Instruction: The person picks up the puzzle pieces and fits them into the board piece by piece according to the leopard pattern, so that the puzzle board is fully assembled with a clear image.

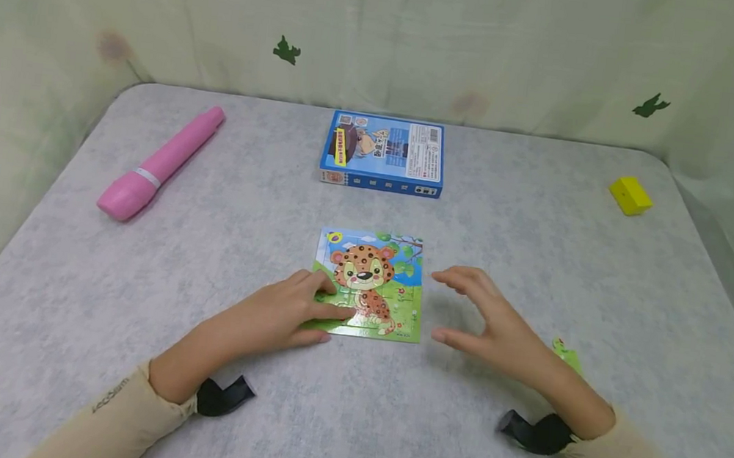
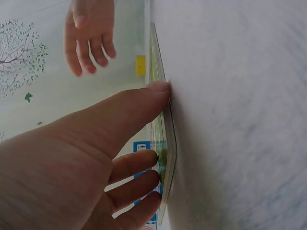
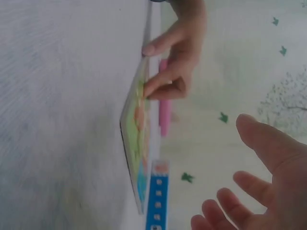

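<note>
A square jigsaw puzzle [image 1: 400,313] with a cartoon leopard on grass lies flat in the middle of the table. My left hand [image 1: 283,308] rests on its lower left part in the head view. The index finger presses the picture, and the thumb [image 2: 139,108] touches the board's near edge in the left wrist view. To the right of the puzzle, my right hand [image 1: 488,314] hovers above the table, its fingers spread apart and nothing between them. A green printed piece [image 1: 569,354] lies partly hidden behind the right forearm.
Behind the puzzle lies a blue box [image 1: 384,153] with printed labels. A pink microphone-shaped object [image 1: 164,164] is at the far left, and a small yellow block [image 1: 630,196] at the far right. A patterned curtain [image 1: 385,39] hangs behind the table's back edge.
</note>
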Demonstrator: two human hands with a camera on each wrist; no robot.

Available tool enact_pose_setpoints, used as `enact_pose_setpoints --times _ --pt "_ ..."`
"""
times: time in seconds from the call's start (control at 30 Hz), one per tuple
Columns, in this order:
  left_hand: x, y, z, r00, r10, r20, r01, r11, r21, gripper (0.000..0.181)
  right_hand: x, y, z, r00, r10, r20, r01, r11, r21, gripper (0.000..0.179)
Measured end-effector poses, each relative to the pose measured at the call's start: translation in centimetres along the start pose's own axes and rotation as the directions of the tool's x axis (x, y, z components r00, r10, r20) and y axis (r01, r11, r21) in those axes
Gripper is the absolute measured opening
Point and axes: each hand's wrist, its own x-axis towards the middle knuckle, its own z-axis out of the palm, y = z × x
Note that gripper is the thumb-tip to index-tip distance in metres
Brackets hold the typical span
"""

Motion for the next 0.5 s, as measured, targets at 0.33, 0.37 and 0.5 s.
enact_pose_setpoints --times 0.33,0.37,0.5 --pt "-0.1 0.0 0.1 1.000 -0.016 -0.001 0.016 1.000 -0.012 0.040 -7.4 1.6 -4.7 0.966 0.042 -0.254 -0.073 0.990 -0.117 0.082" --pt "-0.1 0.0 0.1 1.000 -0.015 -0.003 0.015 1.000 -0.014 0.040 -8.0 1.8 -4.8 0.963 0.064 -0.263 -0.097 0.989 -0.114 0.081" --pt "-0.1 0.0 0.1 1.000 -0.012 -0.008 0.012 1.000 -0.021 0.040 -10.1 3.1 -5.1 0.945 0.175 -0.276 -0.200 0.978 -0.065 0.077"
